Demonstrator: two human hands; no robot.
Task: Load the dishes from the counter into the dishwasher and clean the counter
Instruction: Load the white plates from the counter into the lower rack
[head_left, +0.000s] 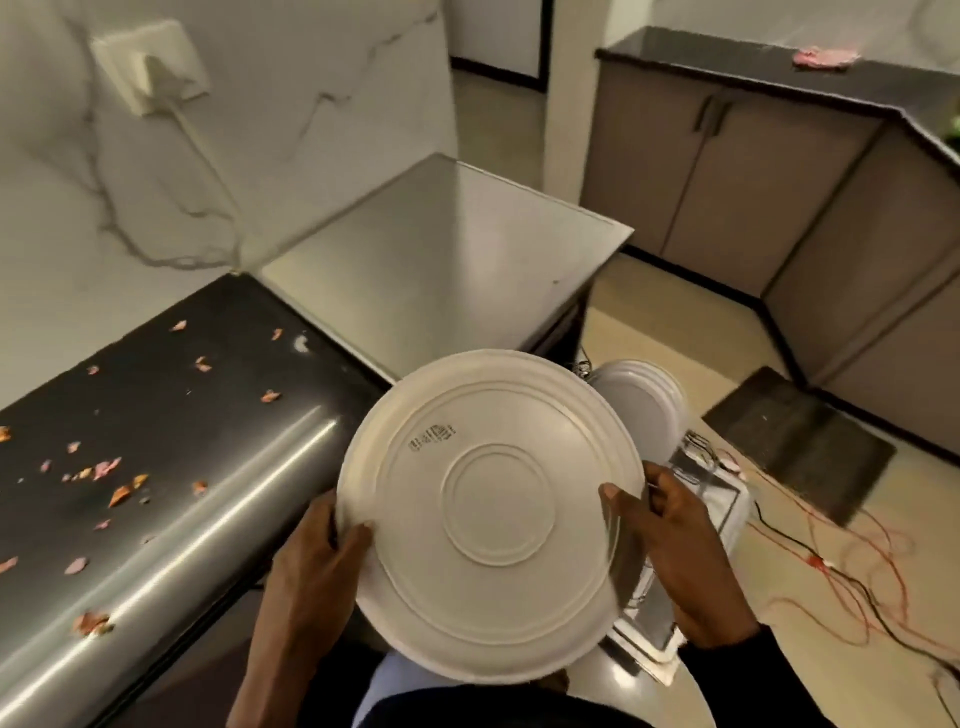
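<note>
Your left hand (317, 566) and right hand (685, 545) both grasp the white plate (488, 514). One is curled on its left rim and one on its right, and each thumb lies over the face turned up at you. That face is the underside, with raised rings and a small printed stamp. You hold the plate in the air, close to your body and clear of every surface.

Left of the plate runs the black counter (156, 415). Its rounded front edge shines, and orange and pink food scraps (124, 491) lie scattered across the top.

Just right of the plate and lower down, a metal-lined panel (654, 618) shows, partly hidden by your right hand. Just beyond the plate's upper right rim, more white plates (639, 405) stand on edge together among thin wires. The rack that holds them is mostly hidden.

Beyond the plate stands a steel-topped unit (441, 249), butted against the end of the counter.

Right of the plate, on the pale floor (701, 338), red and black wires (841, 566) trail in loops. A dark mat (800, 441) lies further out.

Left of and beyond the plate rises a white, grey-veined wall (260, 130). It carries a socket (150, 65), and a pale cord (208, 166) runs down from it towards the counter's back corner.

Far beyond the plate to the right, grey cabinets (727, 166) turn a corner under a second black worktop (753, 57). A pink cloth (826, 57) lies on that worktop.
</note>
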